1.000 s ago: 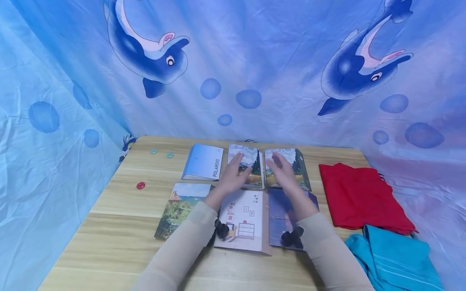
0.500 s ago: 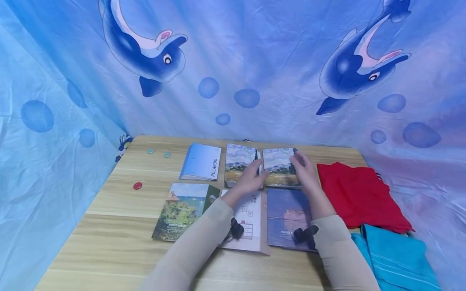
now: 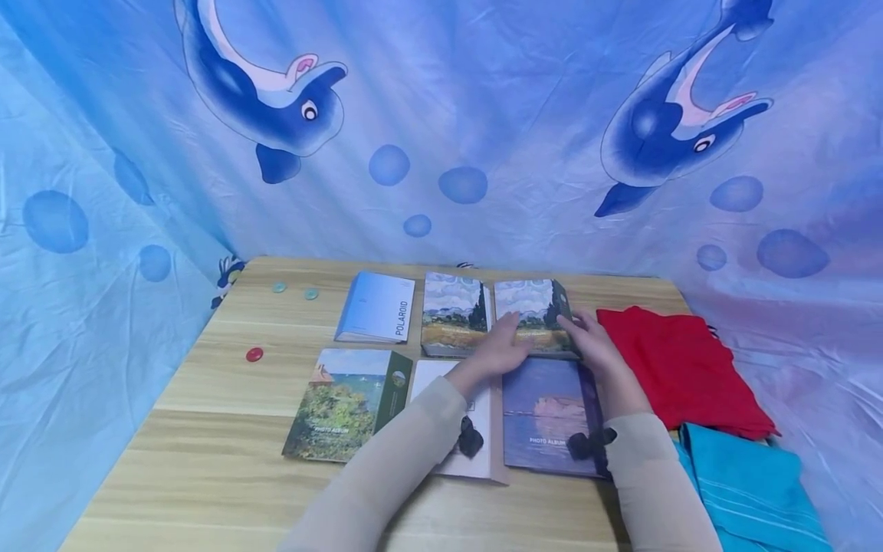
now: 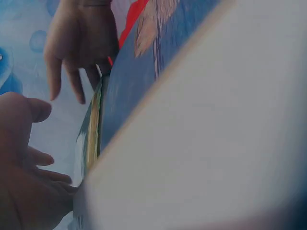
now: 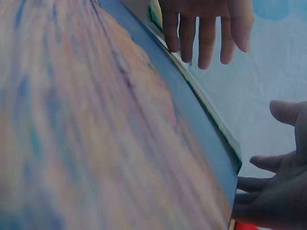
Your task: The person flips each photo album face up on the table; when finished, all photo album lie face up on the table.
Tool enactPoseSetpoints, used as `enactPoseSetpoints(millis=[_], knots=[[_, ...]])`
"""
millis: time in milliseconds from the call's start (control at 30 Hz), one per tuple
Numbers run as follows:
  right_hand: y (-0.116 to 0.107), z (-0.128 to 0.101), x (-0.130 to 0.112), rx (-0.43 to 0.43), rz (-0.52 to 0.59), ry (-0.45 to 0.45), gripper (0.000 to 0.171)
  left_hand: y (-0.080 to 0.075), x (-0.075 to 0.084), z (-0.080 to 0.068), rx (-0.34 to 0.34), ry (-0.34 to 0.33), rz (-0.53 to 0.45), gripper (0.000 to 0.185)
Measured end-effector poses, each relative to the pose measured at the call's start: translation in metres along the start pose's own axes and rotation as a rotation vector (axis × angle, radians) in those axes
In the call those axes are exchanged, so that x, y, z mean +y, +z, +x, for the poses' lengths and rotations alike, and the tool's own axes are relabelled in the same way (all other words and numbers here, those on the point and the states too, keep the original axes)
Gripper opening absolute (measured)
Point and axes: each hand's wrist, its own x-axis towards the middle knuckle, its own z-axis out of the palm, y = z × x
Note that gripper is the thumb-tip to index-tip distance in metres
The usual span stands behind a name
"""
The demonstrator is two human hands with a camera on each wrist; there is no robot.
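A photo album with a wheat-field painting (image 3: 527,303) lies in the back row at the right. My left hand (image 3: 498,349) is over its lower left corner, and my right hand (image 3: 599,345) is by its right edge. Both hands have their fingers extended, with the palms turned toward each other in the wrist views. Whether the fingertips touch the cover cannot be told. A matching album (image 3: 451,314) lies just left of it. Under my wrists are a purple seascape album (image 3: 541,414) and a white-covered album (image 3: 483,452), the latter partly hidden by my left sleeve.
A blue Polaroid album (image 3: 375,307) and a green garden album (image 3: 338,399) lie to the left. Two teal buttons (image 3: 312,294) and a red button (image 3: 254,354) are farther left. Red cloth (image 3: 679,368) and teal cloth (image 3: 748,483) lie at the right. A dolphin-print curtain (image 3: 441,115) stands behind.
Both hands have moved right, from above the two wheat-field albums to the right-hand one. They have also come slightly nearer to me. The albums keep their layout; the view has shifted slightly.
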Motion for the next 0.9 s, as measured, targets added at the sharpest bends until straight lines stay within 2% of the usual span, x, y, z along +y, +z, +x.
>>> enactPoseSetpoints(millis=[133, 233, 333, 467, 600, 767, 900], knots=[[-0.005, -0.001, 0.005, -0.064, 0.112, 0.016, 0.078, 0.001, 0.006, -0.001, -0.035, -0.001, 0.024, 0.076], [-0.009, -0.002, 0.005, -0.099, 0.243, 0.021, 0.073, -0.002, 0.009, -0.001, -0.030, -0.025, -0.033, 0.078], [-0.012, -0.002, 0.003, -0.086, 0.383, 0.068, 0.068, -0.004, 0.008, 0.000, -0.024, -0.064, -0.119, 0.080], [-0.011, -0.001, -0.002, 0.040, 0.496, 0.081, 0.058, -0.002, 0.006, 0.004, -0.035, -0.086, -0.164, 0.080], [-0.007, 0.000, -0.008, 0.175, 0.472, 0.034, 0.050, 0.002, 0.007, 0.008, -0.046, -0.066, -0.173, 0.082], [-0.005, -0.005, -0.013, 0.265, 0.486, 0.019, 0.049, 0.011, 0.010, 0.011, -0.040, -0.062, -0.239, 0.082], [-0.004, -0.012, -0.021, 0.296, 0.503, -0.043, 0.047, 0.015, 0.015, 0.013, -0.032, -0.053, -0.363, 0.082]])
